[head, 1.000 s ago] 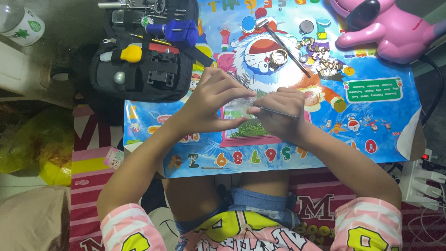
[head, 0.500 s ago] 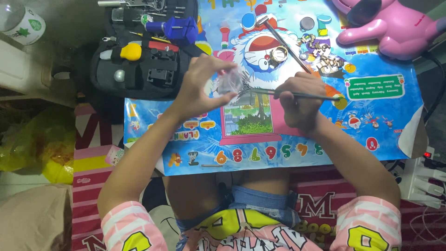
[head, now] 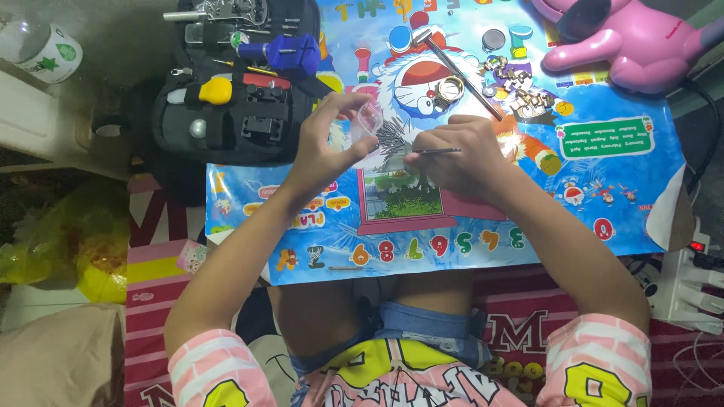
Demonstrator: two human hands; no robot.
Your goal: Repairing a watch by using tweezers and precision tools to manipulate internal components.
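A big cartoon mat is lying under everything. The left hand is pinching a little clear bag of tiny pins above it. The right hand is squeezing thin tweezers. A tipped bag might be spilling pins everywhere.

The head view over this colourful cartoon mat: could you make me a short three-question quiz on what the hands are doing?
1. True or false: the left hand holds a small clear plastic bag.
2. What does the right hand grip: A) a thin metal tool, B) the small metal hammer, C) a cup?
3. On which side of the colourful cartoon mat does the black tool case lie?

Key: 1 true; 2 A; 3 the person's left.
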